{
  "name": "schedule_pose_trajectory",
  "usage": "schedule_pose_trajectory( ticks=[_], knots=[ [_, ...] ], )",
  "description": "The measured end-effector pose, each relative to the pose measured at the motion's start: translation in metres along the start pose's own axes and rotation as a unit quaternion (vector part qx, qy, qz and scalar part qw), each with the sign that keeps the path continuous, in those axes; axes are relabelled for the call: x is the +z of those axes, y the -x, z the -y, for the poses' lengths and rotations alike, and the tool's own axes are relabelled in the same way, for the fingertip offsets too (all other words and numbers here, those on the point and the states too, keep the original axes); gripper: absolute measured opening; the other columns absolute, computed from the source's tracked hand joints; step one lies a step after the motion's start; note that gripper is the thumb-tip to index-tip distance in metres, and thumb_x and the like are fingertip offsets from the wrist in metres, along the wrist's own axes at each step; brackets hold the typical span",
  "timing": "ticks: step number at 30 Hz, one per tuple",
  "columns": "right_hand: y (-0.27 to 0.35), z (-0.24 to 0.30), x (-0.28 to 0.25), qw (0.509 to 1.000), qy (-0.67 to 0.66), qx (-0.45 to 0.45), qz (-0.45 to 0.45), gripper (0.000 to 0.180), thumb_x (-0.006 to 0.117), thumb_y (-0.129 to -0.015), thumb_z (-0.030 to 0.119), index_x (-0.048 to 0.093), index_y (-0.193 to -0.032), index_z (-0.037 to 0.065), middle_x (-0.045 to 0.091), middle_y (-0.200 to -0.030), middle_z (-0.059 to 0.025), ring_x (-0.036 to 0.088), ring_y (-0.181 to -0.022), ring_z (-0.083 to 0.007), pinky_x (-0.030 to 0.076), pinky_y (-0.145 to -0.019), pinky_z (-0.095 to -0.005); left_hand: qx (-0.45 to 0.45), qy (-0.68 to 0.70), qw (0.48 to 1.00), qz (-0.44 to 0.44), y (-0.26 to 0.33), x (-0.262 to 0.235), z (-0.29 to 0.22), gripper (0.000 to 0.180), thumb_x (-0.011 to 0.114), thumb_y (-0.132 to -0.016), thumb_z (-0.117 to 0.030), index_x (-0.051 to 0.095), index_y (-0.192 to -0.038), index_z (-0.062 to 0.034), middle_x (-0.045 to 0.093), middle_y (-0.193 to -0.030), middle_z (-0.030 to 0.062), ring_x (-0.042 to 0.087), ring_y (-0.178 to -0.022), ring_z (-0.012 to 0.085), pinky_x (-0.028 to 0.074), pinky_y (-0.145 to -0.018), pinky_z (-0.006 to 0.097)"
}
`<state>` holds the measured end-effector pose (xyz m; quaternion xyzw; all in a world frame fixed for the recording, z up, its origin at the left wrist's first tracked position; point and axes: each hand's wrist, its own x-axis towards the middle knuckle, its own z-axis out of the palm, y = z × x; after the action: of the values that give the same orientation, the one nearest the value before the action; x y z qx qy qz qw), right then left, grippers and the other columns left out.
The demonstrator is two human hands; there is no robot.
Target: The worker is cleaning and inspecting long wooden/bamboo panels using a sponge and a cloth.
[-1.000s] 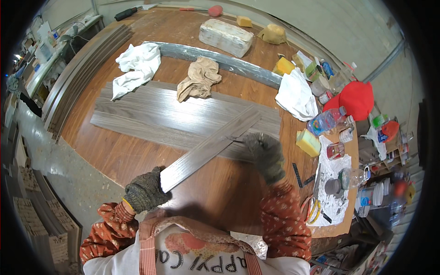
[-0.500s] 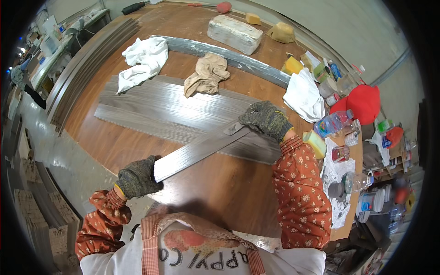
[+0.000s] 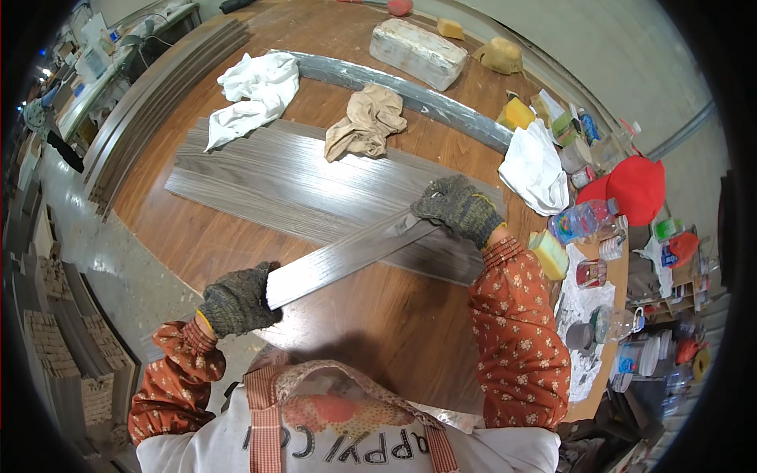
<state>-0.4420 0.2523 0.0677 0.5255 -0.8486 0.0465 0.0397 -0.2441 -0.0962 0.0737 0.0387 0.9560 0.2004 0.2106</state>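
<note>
A narrow grey wood-grain plank (image 3: 335, 264) slants across in front of me, raised at an angle over the wooden table. My left hand (image 3: 239, 301), in a dark knitted glove, is closed around its near left end. Gloved the same way, my right hand (image 3: 456, 209) is closed at its far right end. Beside the right fingers, a small greyish patch shows against the plank, too unclear to name. Flat grey planks (image 3: 260, 169) lie side by side beyond my hands. A tan cloth (image 3: 365, 122) and a white cloth (image 3: 256, 94) rest on them.
Across the back runs a long grey metal bar (image 3: 394, 96), with a whitish block (image 3: 418, 54) behind it. Sponges, a white rag (image 3: 534, 167), a plastic bottle (image 3: 583, 221) and a red cap (image 3: 635, 189) crowd the right edge. Stacked planks (image 3: 158, 102) line the left edge.
The view has shifted slightly, so the table things appear a little to the right. Both hands keep their hold on the plank, nearly unmoved.
</note>
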Motion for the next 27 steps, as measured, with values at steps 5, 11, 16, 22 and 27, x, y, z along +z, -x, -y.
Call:
schedule_pose_trajectory(
  ticks=[5,11,16,22,27],
  knots=[
    [-0.001,0.006,-0.008,0.991,-0.101,0.092,0.014,0.022,0.053,-0.086,0.018,0.069,-0.100,0.024,0.066,-0.098,-0.0027,0.060,-0.095,-0.0259,0.047,-0.084,-0.0395,0.002,0.009,1.000,0.014,-0.001,-0.004,-0.002,0.065,0.074,-0.066,-0.032,0.051,-0.122,-0.0083,0.067,-0.084,0.0169,0.066,-0.079,0.0335,0.053,-0.072,0.041],
    [-0.007,0.012,-0.019,0.994,-0.003,0.065,0.089,0.024,0.052,-0.086,0.018,0.068,-0.103,0.025,0.067,-0.102,-0.0024,0.060,-0.100,-0.0260,0.046,-0.088,-0.0391,0.006,-0.002,1.000,0.001,-0.001,0.001,0.003,0.065,0.074,-0.066,-0.032,0.051,-0.123,-0.0082,0.067,-0.082,0.0166,0.067,-0.079,0.0333,0.053,-0.072,0.041],
    [0.001,-0.003,-0.001,0.999,-0.026,0.015,0.020,0.023,0.054,-0.085,0.017,0.068,-0.102,0.024,0.066,-0.101,-0.0022,0.060,-0.098,-0.0266,0.046,-0.086,-0.0399,0.005,0.004,1.000,0.001,-0.001,-0.001,0.002,0.063,0.073,-0.066,-0.032,0.051,-0.121,-0.0079,0.067,-0.083,0.0168,0.067,-0.079,0.0336,0.053,-0.073,0.042],
    [0.000,-0.004,-0.004,1.000,-0.001,0.000,0.018,0.021,0.052,-0.087,0.020,0.068,-0.102,0.023,0.066,-0.102,-0.0032,0.060,-0.098,-0.0270,0.046,-0.085,-0.0396,0.003,0.000,1.000,0.007,-0.001,-0.003,-0.002,0.063,0.073,-0.066,-0.031,0.051,-0.120,-0.0076,0.067,-0.085,0.0174,0.066,-0.081,0.0343,0.053,-0.074,0.042],
    [-0.004,0.014,-0.024,1.000,0.006,0.012,-0.008,0.021,0.052,-0.089,0.022,0.068,-0.103,0.022,0.066,-0.100,-0.0050,0.061,-0.095,-0.0277,0.047,-0.084,-0.0395,0.012,0.013,1.000,0.007,-0.002,0.000,0.006,0.067,0.073,-0.066,-0.032,0.050,-0.124,-0.0076,0.066,-0.089,0.0185,0.066,-0.084,0.0346,0.052,-0.075,0.042]
  ],
)
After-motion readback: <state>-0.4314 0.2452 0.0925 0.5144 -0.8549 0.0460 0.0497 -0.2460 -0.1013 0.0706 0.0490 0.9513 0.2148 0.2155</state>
